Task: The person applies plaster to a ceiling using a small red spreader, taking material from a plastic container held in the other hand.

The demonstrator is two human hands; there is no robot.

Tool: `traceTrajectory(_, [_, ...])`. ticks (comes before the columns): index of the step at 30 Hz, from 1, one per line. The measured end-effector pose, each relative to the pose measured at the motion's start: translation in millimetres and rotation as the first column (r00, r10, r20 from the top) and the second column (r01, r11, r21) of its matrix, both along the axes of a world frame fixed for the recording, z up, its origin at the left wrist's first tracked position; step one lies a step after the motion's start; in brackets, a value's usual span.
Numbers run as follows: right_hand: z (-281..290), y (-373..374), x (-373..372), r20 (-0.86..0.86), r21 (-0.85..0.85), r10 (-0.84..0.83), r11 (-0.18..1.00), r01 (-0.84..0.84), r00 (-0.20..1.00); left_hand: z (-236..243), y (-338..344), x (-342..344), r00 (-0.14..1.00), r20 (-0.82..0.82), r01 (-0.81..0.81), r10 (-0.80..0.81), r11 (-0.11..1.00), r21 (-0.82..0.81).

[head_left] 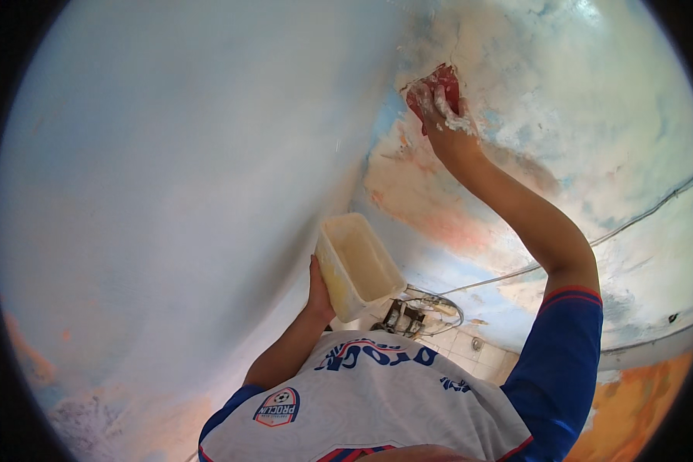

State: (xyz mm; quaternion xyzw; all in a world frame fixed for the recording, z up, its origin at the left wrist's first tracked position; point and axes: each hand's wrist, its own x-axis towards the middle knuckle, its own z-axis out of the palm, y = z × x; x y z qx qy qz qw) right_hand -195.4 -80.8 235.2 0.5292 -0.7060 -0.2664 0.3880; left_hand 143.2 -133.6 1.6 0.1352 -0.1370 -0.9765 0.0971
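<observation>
My right hand (453, 123), smeared with white paste, is raised high with its fingers closed on a red plastic spreader (446, 83). The spreader lies against the patchy wall (531, 92), close to the corner. Lower down, in front of my chest, my left hand (320, 291) grips the side of a pale rectangular plastic tub (337, 273). The tub's open top faces up, and whitish residue coats its inside. Part of the left hand's fingers is hidden behind the tub.
A smooth bluish-white wall (169, 154) rises close on my left and meets the patchy one at a corner. A cable (639, 214) runs along the wall on the right. Below the tub, dark equipment with looped cords (402, 317) stands near a tiled floor (470, 350).
</observation>
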Motion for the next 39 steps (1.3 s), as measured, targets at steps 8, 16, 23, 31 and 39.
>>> traceTrajectory(8, [0.0,9.7,46.0,0.134,-0.186,0.249,0.957,-0.222,0.959,6.9,-1.0,2.6,0.998,0.029,-0.054,0.055,0.999,-0.004])
traceTrajectory(16, [-43.1,-6.3,1.3,-0.147,-0.056,-0.055,0.997,0.047,0.988,-6.3,-4.6,1.1,0.999,0.048,-0.003,0.004,1.0,-0.023])
traceTrajectory(23, [-3.5,16.0,40.1,0.197,-0.233,0.336,0.929,-0.289,0.921,7.1,-4.6,8.5,0.998,0.055,-0.007,0.007,1.0,0.009])
traceTrajectory(31, [16.1,4.5,-16.9,-0.127,-0.063,0.264,0.96,-0.273,0.956,1.1,-8.9,7.5,0.998,0.065,-0.006,0.008,0.999,-0.035])
traceTrajectory(39, [42.2,15.5,49.4,-0.033,-0.295,0.336,0.897,-0.33,0.941,4.9,-13.2,11.3,0.999,0.044,-0.022,0.024,0.999,-0.04])
